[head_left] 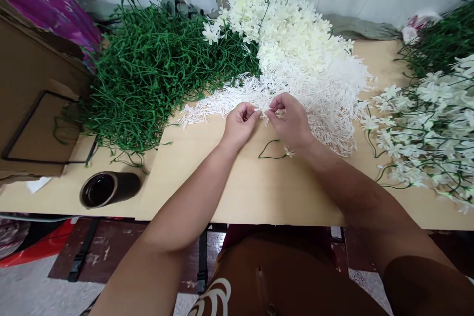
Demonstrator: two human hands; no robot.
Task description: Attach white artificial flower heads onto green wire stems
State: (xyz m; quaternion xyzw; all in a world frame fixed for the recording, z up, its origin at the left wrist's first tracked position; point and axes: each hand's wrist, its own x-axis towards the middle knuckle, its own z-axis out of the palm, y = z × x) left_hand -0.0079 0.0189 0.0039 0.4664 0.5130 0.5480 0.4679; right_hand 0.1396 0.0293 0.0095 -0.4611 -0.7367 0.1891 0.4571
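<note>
My left hand (240, 123) and my right hand (289, 119) meet over the middle of the wooden table (252, 192), fingers pinched together on a small white flower piece (264, 112). Both hands are closed on it. A thin green stem with a white flower (274, 152) lies on the table just under my right wrist. Directly behind the hands spreads a pile of white spiky plastic pieces (318, 94). Further back is a heap of cream flower heads (285, 29).
A big heap of green stems (148, 69) fills the left back. Finished flowers on green stems (429, 123) lie at the right. A dark cup (107, 188) lies on its side near the front left edge. A cardboard box (33, 108) stands at far left.
</note>
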